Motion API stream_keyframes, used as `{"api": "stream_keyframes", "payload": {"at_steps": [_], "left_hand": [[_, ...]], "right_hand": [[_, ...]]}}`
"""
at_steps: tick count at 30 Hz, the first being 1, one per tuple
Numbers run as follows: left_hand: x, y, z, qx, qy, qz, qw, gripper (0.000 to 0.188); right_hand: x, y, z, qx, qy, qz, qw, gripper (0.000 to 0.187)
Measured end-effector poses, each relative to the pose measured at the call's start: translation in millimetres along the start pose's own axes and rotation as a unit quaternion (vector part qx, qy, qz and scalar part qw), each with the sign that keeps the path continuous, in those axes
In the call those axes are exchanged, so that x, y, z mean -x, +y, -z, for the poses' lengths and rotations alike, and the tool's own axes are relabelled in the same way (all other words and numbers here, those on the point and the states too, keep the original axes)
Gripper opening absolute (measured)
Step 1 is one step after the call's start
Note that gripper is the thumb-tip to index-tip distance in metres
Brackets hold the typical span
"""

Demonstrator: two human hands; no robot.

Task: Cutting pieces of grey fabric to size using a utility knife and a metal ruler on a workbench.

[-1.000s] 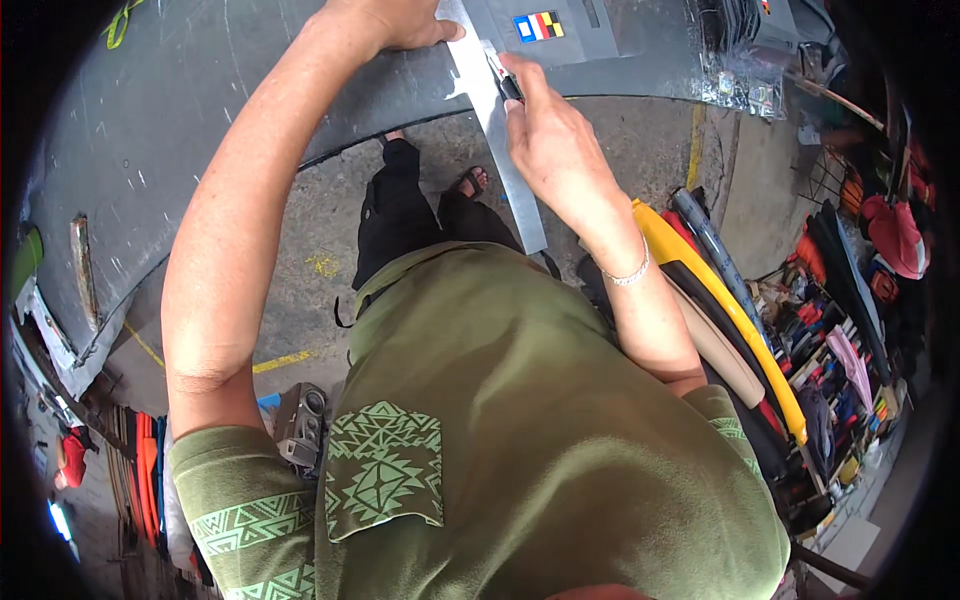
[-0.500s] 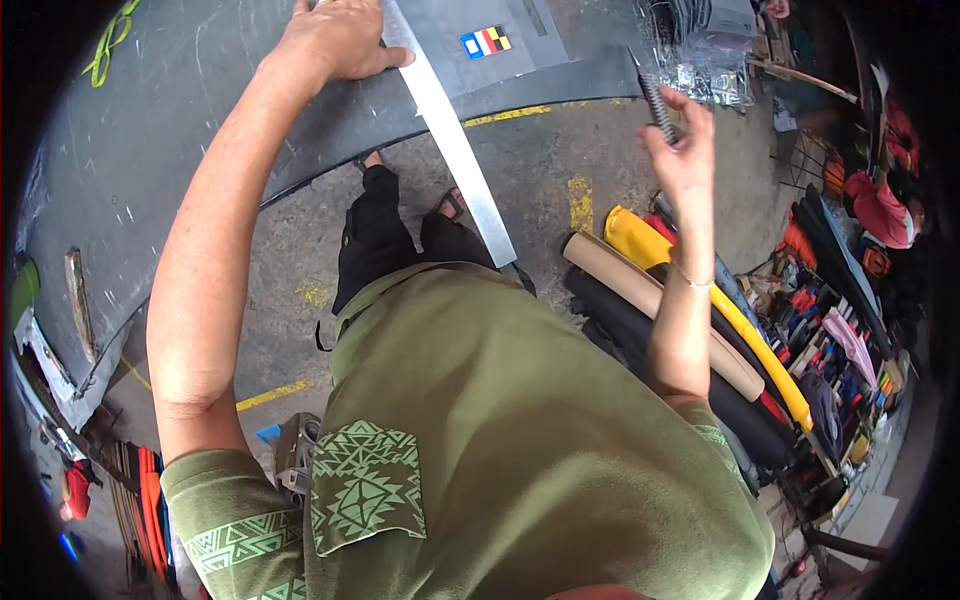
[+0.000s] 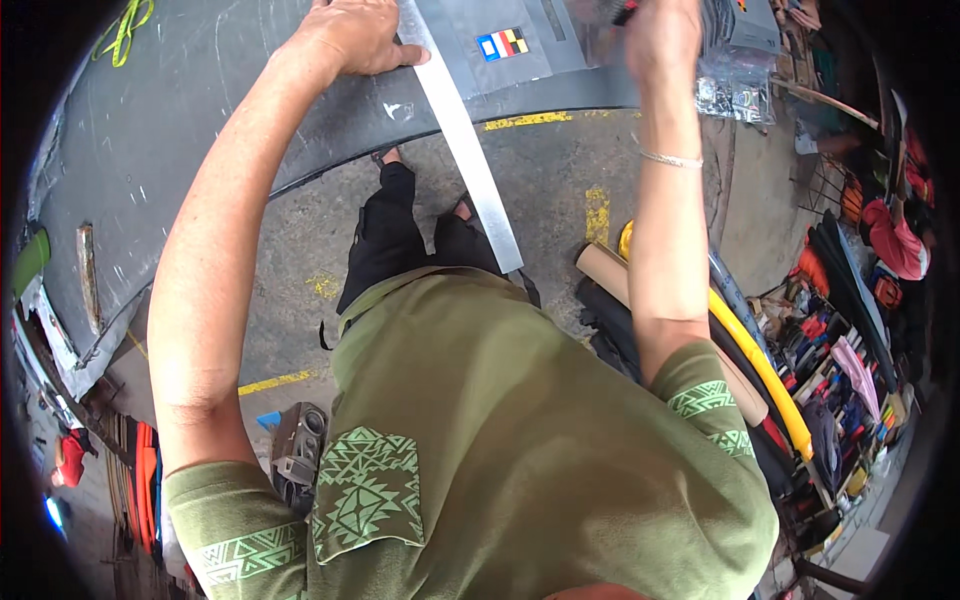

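A scuffed grey tabletop (image 3: 230, 110) bore a long, flat metal strip (image 3: 465, 160).
The left hand (image 3: 362, 38) lay spread, thumb touching it; the right hand (image 3: 662, 38) was blurred, its fingers' grip impossible to tell.

Counted two hands, one left hand (image 3: 365, 38) and one right hand (image 3: 662, 40), with one bracelet (image 3: 671, 160). At the single worktop (image 3: 200, 110): one metal straightedge (image 3: 460, 145), one neon-yellow cord (image 3: 122, 32), one multicoloured flag patch (image 3: 502, 44) beside the straightedge. Lower down were two trouser legs (image 3: 382, 235), one yellow roll (image 3: 783, 395) and one tan roll (image 3: 603, 272).
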State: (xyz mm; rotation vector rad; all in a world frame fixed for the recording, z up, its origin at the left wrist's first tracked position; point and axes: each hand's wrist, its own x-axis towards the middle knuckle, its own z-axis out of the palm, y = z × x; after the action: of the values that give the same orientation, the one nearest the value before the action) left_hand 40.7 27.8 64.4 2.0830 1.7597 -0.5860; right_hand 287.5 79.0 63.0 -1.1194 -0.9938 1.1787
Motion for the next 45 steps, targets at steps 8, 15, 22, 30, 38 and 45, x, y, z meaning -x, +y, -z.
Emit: {"api": "stream_keyframes", "payload": {"at_steps": [8,15,22,30,38,45], "left_hand": [[-92,-124,-148,0.191,0.270,-0.176,0.927,0.111],[-22,15,-6,0.012,0.018,-0.059,0.998,0.106],[-67,-75,-90,0.034,0.123,-0.062,0.990,0.107],[-11,7,-4,0.001,0.022,-0.044,0.999,0.106],[-90,-55,-101,0.062,0.350,-0.106,0.929,0.106],[-1,4,2,-0.001,0.023,-0.027,0.999,0.107]], "right_hand": [[30,27,-139,0.049,-0.145,-0.247,0.957,0.040],[17,102,-88,-0.038,-0.186,-0.166,0.968,0.048],[26,86,-113,-0.025,-0.219,-0.154,0.963,0.046],[28,73,-117,0.148,-0.093,-0.186,0.967,0.050],[20,93,-99,0.061,-0.125,-0.215,0.967,0.053],[32,67,-124,0.120,-0.085,-0.197,0.969,0.050]]}}
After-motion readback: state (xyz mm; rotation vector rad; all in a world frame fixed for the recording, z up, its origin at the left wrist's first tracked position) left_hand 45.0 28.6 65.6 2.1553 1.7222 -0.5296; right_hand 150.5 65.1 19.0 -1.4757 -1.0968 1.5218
